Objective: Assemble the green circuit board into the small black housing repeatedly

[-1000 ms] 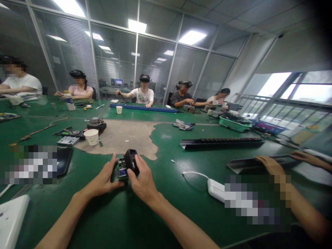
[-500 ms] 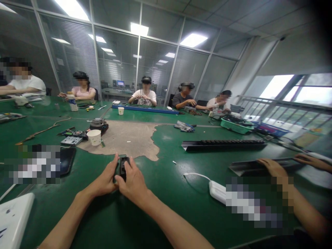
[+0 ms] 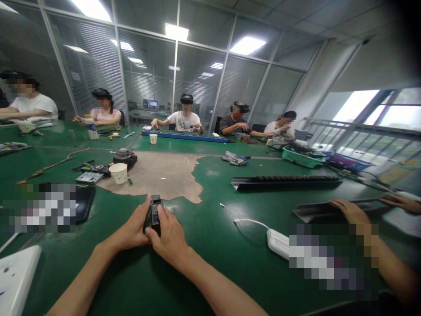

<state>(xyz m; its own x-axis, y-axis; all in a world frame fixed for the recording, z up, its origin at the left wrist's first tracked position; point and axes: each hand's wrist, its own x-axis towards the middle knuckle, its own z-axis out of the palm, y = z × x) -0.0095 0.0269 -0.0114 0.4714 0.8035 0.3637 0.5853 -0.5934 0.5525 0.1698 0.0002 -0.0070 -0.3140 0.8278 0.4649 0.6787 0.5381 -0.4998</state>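
A small black electronic device [image 3: 155,212] rests on the green table [image 3: 210,228] straight in front of me. My left hand [image 3: 133,227] grips its left side, thumb up along the edge. My right hand [image 3: 168,235] covers its right side and top, fingers pressed down on the black cover. Both hands are closed round the device, and most of its body is hidden beneath them.
A white paper cup [image 3: 119,173] and small devices sit to the far left. A white power strip [image 3: 278,240] with a cable lies to the right. Black rails [image 3: 286,182] lie beyond it. A neighbour's hands [image 3: 348,210] rest on one rail. Several people sit across the table.
One second ago my right hand held the black cover tilted up above the device's board. The cover has since come down onto the device, and both hands now press on it.
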